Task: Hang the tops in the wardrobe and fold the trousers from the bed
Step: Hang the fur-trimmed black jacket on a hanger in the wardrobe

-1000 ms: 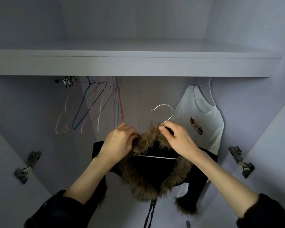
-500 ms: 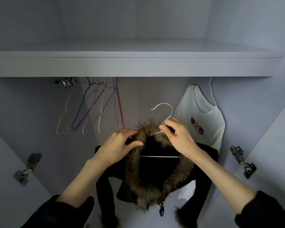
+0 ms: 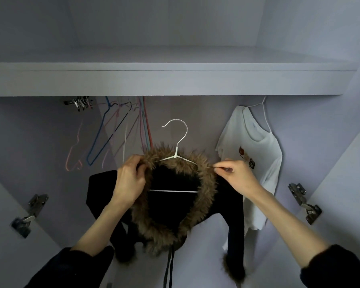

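Jacket (image 3: 164,204) sits on a white hanger (image 3: 176,152) inside the wardrobe, left hand (image 3: 129,181) gripping its fur collar, right hand (image 3: 237,175) pinching the far edge, where uneven tugging could slide it off.

- A pale lilac wardrobe (image 3: 320,38) carries everything here; both of its doors stand open, with metal hinges (image 3: 304,203) on the inner walls at either side.
- A flat lilac shelf (image 3: 175,80) spans the wardrobe's width near the top.
- Below the shelf, a bunch of thin bare wire hangers (image 3: 116,129) in pink, blue, white and red hangs at the left.
- A white short-sleeved top with a small printed motif (image 3: 256,154) hangs on a white hanger at the right.
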`<action>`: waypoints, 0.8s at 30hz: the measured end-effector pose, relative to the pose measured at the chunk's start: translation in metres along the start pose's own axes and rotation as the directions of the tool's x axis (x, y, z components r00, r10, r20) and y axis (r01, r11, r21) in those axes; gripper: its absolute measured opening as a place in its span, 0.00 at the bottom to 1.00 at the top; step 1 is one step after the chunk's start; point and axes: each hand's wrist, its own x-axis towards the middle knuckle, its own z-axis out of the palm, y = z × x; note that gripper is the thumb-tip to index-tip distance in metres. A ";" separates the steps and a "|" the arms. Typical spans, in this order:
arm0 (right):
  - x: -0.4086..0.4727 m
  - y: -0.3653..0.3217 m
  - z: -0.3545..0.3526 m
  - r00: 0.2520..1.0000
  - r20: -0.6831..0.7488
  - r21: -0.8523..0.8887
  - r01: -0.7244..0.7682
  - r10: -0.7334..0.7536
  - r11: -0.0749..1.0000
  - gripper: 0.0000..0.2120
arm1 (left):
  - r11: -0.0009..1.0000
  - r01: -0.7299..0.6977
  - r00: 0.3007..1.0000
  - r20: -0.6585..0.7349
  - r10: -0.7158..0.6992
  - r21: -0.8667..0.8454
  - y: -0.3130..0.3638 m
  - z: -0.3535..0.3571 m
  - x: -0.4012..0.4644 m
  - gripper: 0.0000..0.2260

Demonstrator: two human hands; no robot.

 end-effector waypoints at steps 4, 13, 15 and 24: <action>0.005 -0.001 0.009 1.000 -0.014 0.032 -0.019 0.019 0.999 0.06 | 0.997 0.033 0.999 0.013 -0.032 -0.064 -0.005 0.000 -0.006 0.06; 0.017 -0.013 0.012 0.985 -0.146 0.179 -0.062 0.089 0.982 0.05 | 0.998 0.041 0.996 0.086 -0.038 -0.037 -0.011 -0.002 -0.009 0.06; 0.020 -0.019 0.007 0.969 -0.246 0.102 -0.008 0.033 0.995 0.05 | 0.999 0.025 0.995 0.096 -0.020 -0.048 -0.011 -0.002 -0.007 0.07; 0.012 -0.049 0.007 0.963 0.007 -0.256 0.263 -0.271 0.930 0.13 | 0.987 0.077 0.995 0.070 -0.068 -0.140 -0.001 0.013 -0.006 0.03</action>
